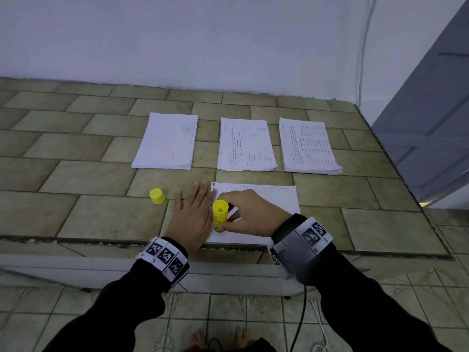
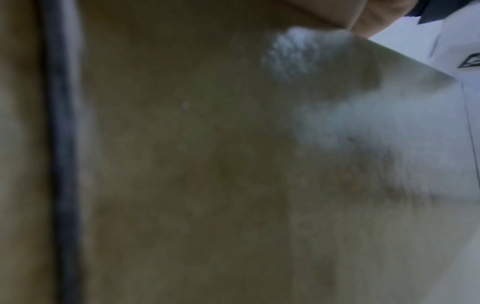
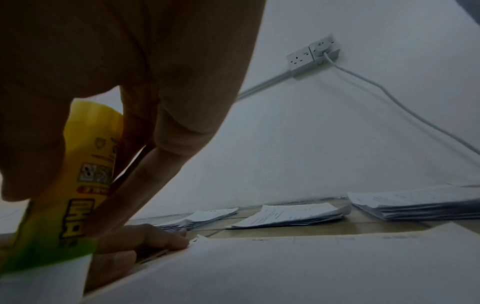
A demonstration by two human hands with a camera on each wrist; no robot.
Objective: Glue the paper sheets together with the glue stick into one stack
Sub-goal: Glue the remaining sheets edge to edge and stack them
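Observation:
A white paper sheet (image 1: 269, 199) lies at the near edge of the tiled counter, also seen in the right wrist view (image 3: 285, 267). My right hand (image 1: 243, 214) grips the yellow glue stick (image 1: 219, 217), tip down on the sheet's left edge; the label and green band of the glue stick (image 3: 78, 185) show in the right wrist view. My left hand (image 1: 194, 212) lies flat with straight fingers on the counter, touching the sheet's left edge. The yellow cap (image 1: 157, 196) stands apart on the counter to the left. The left wrist view is a blur of tile.
Three piles of printed sheets lie further back: left pile (image 1: 166, 141), middle pile (image 1: 246, 144), right pile (image 1: 309, 146). The counter's front edge (image 1: 101, 241) runs just under my wrists. A wall socket (image 3: 313, 54) with a white cable is on the back wall.

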